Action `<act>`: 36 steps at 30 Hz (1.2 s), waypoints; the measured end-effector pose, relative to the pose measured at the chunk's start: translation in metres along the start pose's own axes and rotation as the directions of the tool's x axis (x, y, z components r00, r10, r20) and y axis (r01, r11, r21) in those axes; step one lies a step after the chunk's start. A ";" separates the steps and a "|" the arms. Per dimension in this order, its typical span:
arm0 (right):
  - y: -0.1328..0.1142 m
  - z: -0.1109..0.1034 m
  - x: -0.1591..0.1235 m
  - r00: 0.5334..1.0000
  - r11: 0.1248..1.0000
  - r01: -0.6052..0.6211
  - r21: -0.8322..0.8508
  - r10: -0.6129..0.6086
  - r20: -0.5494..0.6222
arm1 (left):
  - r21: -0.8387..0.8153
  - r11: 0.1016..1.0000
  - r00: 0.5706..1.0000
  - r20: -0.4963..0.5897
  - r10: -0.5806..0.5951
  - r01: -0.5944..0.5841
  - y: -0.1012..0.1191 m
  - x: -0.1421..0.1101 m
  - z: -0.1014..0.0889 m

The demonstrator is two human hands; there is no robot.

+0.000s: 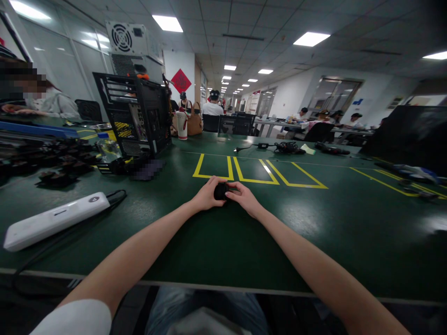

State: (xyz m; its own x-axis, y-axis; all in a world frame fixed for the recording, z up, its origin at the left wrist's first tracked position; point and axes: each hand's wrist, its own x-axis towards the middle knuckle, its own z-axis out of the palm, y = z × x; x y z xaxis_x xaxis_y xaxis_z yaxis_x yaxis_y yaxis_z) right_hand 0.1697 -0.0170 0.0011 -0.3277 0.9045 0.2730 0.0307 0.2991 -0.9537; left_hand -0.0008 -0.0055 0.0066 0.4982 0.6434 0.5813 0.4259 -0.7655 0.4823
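A small black rounded part (220,191) sits between my two hands, over the green table just in front of the yellow tape outlines. My left hand (207,194) curls around its left side, thumb below and fingers above. From the right, my right hand (243,197) grips its edge with thumb and fingertips. Fingers cover much of the part, and its exact kind is too dark to make out.
A white power strip (57,219) with a black cable lies at left. Behind it are black parts (59,158), a clear bottle (109,148) and an opened computer case (134,114). A paper cup (182,124) and coiled cables (288,147) stand farther back. People sit beyond.
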 end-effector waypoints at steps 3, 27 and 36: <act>0.001 0.000 -0.001 0.999 0.999 0.043 -0.003 -0.043 -0.005 | 0.005 1.000 1.000 -0.012 0.005 -0.005 -0.001 0.000 0.001; 0.002 0.002 -0.004 0.999 1.000 -0.008 -0.007 0.008 -0.036 | -0.004 1.000 1.000 0.002 -0.001 0.001 0.001 0.000 -0.001; 0.000 0.002 -0.002 0.999 0.999 0.031 0.023 -0.032 0.009 | 0.003 1.000 1.000 -0.003 -0.007 0.007 0.001 0.000 0.000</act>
State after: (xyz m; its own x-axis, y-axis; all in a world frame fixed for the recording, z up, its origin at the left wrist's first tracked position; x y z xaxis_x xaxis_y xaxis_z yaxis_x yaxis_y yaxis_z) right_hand 0.1686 -0.0193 0.0008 -0.3367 0.8919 0.3020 -0.0014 0.3203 -0.9473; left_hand -0.0006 -0.0060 0.0067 0.4929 0.6487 0.5799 0.4316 -0.7609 0.4845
